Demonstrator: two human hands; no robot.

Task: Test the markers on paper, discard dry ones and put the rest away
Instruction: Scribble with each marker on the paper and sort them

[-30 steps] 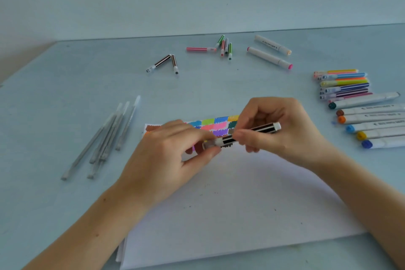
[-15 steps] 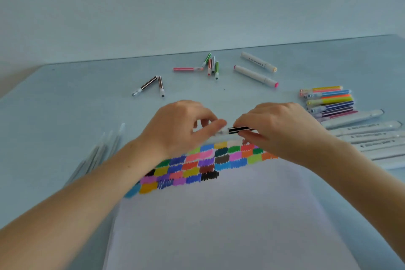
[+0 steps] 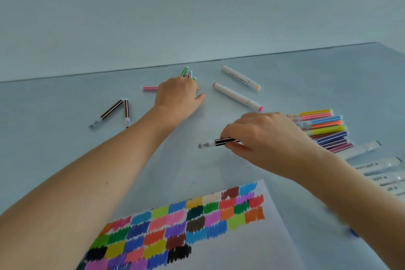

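Now 2 hands: right hand [image 3: 265, 138] pinching 1 black-striped marker [image 3: 219, 142], left hand's [image 3: 177, 97] grip untellable.

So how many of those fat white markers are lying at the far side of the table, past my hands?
2. One with a pale orange tip lies farthest back; one with pink ends lies just in front of it. More fat white ones sit at the right edge, partly hidden by the right arm.
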